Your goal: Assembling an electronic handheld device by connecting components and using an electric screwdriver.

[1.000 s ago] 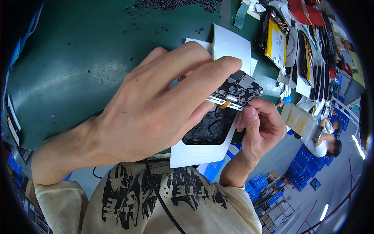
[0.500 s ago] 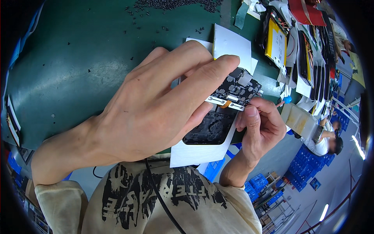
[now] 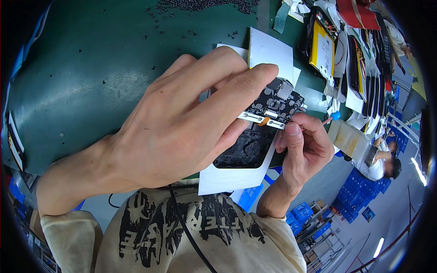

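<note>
My left hand (image 3: pixel 177 118) reaches in from the left, its fingers closed over the side of a black circuit board (image 3: pixel 278 103). A white strip (image 3: pixel 246 117) with an orange ribbon runs along the board's near edge. My right hand (image 3: pixel 307 148) pinches with thumb and index finger at the board's right corner. Below the board lies an open black casing (image 3: pixel 243 150) on a white sheet (image 3: pixel 230 181). Beyond it stands a flat white rectangular piece (image 3: pixel 271 52) with a yellow edge. My left fingers hide part of the board. Beside my right index finger shows a thin reddish piece with a blue end (image 3: pixel 335 116).
A pile of small black screws (image 3: pixel 205 4) lies at the far edge of the green table (image 3: pixel 68 82), with several strays nearer. At the right are a yellow-edged battery (image 3: pixel 322 48) and stacked flat parts. Farther right a person (image 3: pixel 375 168) sits near blue crates (image 3: pixel 355 193).
Both hands keep their hold almost unmoved. The board and my left index fingertip have shifted very slightly to the left.
</note>
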`<control>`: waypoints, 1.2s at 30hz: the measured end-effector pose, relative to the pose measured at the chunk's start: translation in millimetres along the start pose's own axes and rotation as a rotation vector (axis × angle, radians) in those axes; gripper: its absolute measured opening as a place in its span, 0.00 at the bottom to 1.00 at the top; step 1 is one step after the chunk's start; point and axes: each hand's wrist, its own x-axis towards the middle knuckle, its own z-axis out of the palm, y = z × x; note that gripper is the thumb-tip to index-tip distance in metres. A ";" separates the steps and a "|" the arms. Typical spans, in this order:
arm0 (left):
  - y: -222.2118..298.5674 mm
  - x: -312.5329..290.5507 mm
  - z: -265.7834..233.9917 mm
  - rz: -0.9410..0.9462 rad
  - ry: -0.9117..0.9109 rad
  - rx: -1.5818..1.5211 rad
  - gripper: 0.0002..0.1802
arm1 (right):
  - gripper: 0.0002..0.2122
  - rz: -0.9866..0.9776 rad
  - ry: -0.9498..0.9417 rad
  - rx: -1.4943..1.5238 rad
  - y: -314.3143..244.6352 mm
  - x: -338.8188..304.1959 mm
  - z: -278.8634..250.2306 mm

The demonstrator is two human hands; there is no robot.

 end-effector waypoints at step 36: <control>-2.2 1.5 1.2 0.014 0.020 -0.066 0.35 | 0.04 -0.022 -0.012 0.052 3.7 -0.7 0.6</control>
